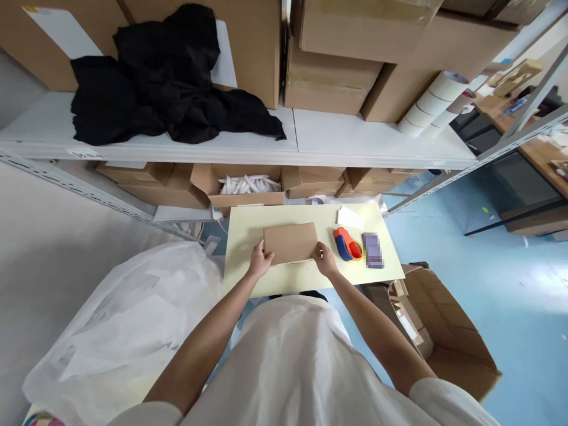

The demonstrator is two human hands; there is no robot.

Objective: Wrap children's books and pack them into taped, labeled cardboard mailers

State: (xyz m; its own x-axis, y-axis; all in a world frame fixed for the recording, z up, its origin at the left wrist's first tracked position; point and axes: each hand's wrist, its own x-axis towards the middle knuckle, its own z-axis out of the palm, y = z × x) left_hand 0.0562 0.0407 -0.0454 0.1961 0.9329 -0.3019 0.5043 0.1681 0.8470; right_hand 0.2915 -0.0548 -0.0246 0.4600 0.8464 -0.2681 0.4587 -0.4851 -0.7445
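Observation:
A flat, closed brown cardboard box (290,242) rests on the pale yellow table (248,288) in front of me. My left hand (260,260) grips its left edge near the front corner, thumb on the top face. At the opposite end, my right hand (325,259) has its fingers curled on the box's right edge. To the right of that hand lies an orange and blue tape dispenser (347,244). Beside the dispenser is a purple, blurred-out rectangular item (373,250). A small white box or stack of cards (349,217) sits behind them.
Behind the table a metal shelf (248,155) carries cartons, black cloth (177,77) and tape rolls (432,103). Below it, an open carton (248,186) holds white pieces. A large translucent plastic bag (133,319) stands left; an open carton (452,319) with smaller boxes is at right.

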